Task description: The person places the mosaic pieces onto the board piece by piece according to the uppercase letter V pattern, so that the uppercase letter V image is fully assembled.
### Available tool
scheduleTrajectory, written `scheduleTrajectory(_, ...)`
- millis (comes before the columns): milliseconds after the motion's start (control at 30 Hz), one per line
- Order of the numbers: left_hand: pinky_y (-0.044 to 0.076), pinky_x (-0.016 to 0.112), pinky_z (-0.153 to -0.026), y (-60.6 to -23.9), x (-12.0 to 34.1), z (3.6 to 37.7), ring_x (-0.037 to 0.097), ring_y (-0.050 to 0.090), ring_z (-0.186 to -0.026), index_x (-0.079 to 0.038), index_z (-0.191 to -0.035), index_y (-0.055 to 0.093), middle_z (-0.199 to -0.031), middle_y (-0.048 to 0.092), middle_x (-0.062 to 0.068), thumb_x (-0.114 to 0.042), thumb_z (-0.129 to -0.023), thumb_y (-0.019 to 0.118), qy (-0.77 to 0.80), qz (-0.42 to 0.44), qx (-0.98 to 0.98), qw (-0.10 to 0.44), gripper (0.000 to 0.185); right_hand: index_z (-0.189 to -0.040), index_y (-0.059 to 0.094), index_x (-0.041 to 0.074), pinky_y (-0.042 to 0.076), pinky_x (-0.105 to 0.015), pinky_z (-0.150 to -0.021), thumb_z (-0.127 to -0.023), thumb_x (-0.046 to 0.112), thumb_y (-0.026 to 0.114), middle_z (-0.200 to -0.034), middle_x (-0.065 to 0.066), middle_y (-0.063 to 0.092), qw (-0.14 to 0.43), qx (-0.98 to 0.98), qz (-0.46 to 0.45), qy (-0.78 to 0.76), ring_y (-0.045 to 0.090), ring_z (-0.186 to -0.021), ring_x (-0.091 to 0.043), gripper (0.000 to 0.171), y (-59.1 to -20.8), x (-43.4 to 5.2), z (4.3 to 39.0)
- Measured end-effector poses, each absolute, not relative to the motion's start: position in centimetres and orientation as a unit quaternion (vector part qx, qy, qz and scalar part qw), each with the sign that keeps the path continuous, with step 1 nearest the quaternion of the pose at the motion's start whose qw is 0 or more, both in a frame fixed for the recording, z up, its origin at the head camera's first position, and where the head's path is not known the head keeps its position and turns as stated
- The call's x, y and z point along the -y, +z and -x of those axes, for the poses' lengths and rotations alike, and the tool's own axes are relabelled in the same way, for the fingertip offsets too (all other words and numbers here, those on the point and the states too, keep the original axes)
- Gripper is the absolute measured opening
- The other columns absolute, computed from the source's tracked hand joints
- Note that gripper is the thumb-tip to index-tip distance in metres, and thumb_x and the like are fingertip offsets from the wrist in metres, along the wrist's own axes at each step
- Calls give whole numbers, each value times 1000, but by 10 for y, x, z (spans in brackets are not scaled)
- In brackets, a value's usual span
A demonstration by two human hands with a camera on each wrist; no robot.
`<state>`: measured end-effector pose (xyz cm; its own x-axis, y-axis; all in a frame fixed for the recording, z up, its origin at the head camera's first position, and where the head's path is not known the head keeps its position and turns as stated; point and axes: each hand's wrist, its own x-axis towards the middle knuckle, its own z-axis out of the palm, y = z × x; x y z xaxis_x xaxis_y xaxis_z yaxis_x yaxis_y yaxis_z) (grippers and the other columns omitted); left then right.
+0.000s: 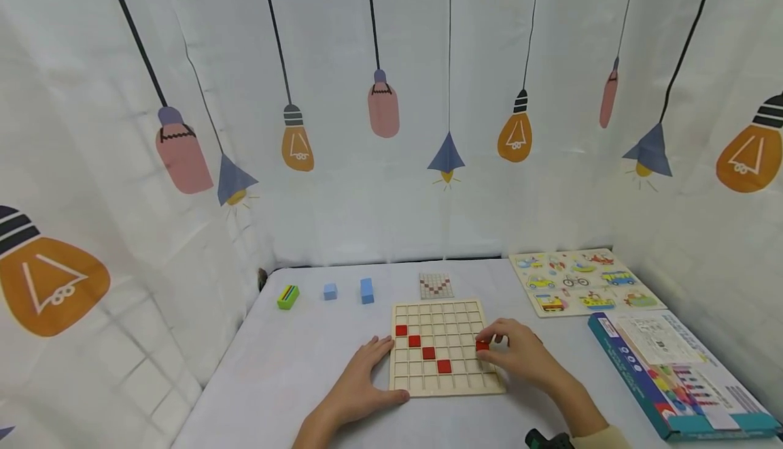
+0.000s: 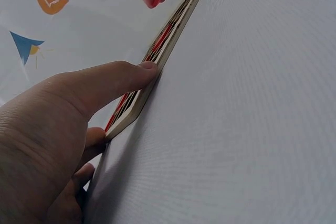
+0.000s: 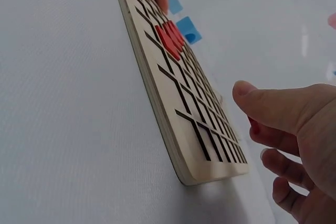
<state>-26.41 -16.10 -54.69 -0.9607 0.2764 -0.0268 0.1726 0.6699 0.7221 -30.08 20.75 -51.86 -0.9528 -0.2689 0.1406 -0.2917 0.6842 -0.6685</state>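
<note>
A square wooden grid board [image 1: 453, 391] lies in front of me. Several red square tiles [image 1: 428, 353] sit in its cells, stepping diagonally from upper left towards lower middle. My right hand [image 1: 520, 350] pinches another red tile [image 1: 482, 346] between thumb and fingers, over the board's right side. In the right wrist view, the thumb mostly hides that tile [image 3: 254, 125]. My left hand [image 1: 363, 384] is spread round the board's near left corner. Its thumb [image 2: 149, 69] touches the near edge, its extended fingers the left edge. Behind the board lies a small pattern card [image 1: 436, 287] showing a V of dark squares.
Two blue blocks [image 1: 366, 291] and a green striped block [image 1: 287, 297] stand at the back left. A picture puzzle board [image 1: 587, 282] lies back right, with a flat box [image 1: 685, 374] nearer me. A dark object [image 1: 547, 440] is by my right forearm.
</note>
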Motion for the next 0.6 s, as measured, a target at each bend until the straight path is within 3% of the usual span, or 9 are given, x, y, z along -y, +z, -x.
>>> scheduleTrajectory(600, 26, 77, -133, -545, 160, 263, 36, 25, -173, -24, -169, 49, -178, 43, -6, -64, -79, 92, 385, -122, -913, 63, 107, -111, 83, 29, 54, -28, -88, -92, 33, 93, -109, 13, 71, -6, 904, -177, 388, 59, -104, -14, 22, -530, -176, 313)
